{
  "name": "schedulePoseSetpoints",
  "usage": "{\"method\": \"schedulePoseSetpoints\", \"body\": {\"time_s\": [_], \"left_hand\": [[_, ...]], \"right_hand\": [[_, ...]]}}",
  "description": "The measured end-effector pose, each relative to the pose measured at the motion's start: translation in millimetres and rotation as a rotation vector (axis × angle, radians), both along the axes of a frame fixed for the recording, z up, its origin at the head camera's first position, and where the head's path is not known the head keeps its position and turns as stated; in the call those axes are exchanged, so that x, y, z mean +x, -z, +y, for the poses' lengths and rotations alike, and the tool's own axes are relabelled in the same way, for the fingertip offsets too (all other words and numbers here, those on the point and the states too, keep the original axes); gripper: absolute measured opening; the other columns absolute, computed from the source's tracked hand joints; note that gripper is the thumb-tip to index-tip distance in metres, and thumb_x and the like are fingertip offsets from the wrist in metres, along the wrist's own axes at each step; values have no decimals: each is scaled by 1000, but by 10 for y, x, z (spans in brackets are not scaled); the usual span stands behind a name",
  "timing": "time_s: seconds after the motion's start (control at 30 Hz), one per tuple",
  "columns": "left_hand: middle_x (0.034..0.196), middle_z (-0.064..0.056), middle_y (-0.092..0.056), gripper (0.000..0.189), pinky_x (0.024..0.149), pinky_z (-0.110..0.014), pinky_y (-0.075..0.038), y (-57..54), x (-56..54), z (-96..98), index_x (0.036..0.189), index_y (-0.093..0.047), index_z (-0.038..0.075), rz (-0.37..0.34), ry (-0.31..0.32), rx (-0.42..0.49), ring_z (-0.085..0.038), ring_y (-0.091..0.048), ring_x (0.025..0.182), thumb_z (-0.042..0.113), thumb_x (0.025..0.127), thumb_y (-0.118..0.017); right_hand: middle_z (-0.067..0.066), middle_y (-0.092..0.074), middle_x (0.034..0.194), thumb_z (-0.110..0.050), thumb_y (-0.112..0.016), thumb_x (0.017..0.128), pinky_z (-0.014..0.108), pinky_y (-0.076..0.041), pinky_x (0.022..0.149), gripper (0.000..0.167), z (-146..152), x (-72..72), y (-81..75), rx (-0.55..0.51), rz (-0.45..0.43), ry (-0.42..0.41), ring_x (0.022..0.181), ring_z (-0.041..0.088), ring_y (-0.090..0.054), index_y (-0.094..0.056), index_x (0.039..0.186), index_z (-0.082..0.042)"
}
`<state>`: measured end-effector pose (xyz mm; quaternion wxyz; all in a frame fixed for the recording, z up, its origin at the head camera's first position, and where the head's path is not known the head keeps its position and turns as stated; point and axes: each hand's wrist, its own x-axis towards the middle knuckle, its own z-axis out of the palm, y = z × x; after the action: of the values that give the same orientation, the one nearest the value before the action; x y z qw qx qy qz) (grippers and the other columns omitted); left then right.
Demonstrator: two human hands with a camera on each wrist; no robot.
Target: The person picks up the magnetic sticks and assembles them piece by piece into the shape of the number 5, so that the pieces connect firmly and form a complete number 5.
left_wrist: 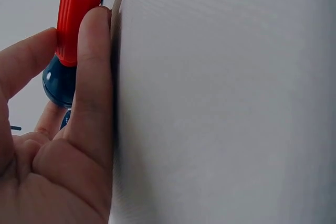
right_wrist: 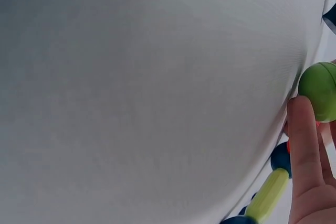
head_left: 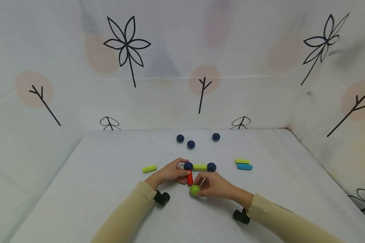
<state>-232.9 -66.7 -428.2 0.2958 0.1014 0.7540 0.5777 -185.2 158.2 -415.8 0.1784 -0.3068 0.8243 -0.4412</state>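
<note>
My left hand (head_left: 170,171) pinches a red rod (head_left: 190,179) between thumb and fingers, as the left wrist view also shows. The rod's far end meets a dark blue ball (head_left: 188,165), with a fingertip right at that ball. From there a yellow-green rod (head_left: 199,167) runs right to a second dark blue ball (head_left: 211,167); these pieces form a corner shape on the table. With its fingers round a green ball (right_wrist: 319,90), my right hand (head_left: 216,185) has the ball at the near end of the red rod. Fingers partly hide where ball and rod meet.
Three loose dark blue balls, one of them at the right (head_left: 216,136), lie toward the back. A yellow-green rod (head_left: 149,169) lies left of my left hand. Right of the joined pieces, another yellow-green rod (head_left: 242,161) lies beside a light blue rod (head_left: 244,166).
</note>
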Motion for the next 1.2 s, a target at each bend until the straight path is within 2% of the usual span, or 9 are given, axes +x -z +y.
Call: {"method": "schedulePoseSetpoints", "body": {"time_s": [0.47, 0.93, 1.2], "left_hand": [[99, -15, -67, 54, 76, -33, -59, -2, -4, 9, 147, -37, 4, -12, -4, 14, -16, -68, 74, 8, 99, -61], [97, -13, -66, 55, 77, -31, -59, -10, 8, 20, 148, -38, 6, -23, -17, -18, -16, -68, 74, 10, 99, -63], [97, -13, -66, 55, 77, -31, -59, -2, -1, 16, 147, -38, 6, -22, -18, -24, -16, -68, 75, 10, 99, -63]], "right_hand": [[3, -67, 98, -6, -78, 84, 22, -56, 73, 22, -6, 1, -61, 29, 2, 45, 81, 13, -65, -67, 104, -5], [7, -67, 100, -6, -78, 85, 21, -54, 75, 23, 246, -13, -89, 56, 86, 121, 84, 13, -64, -66, 105, -2], [9, -67, 102, -5, -77, 85, 22, -54, 73, 23, 361, 17, -99, 57, 79, 178, 86, 17, -64, -66, 104, -2]]}}
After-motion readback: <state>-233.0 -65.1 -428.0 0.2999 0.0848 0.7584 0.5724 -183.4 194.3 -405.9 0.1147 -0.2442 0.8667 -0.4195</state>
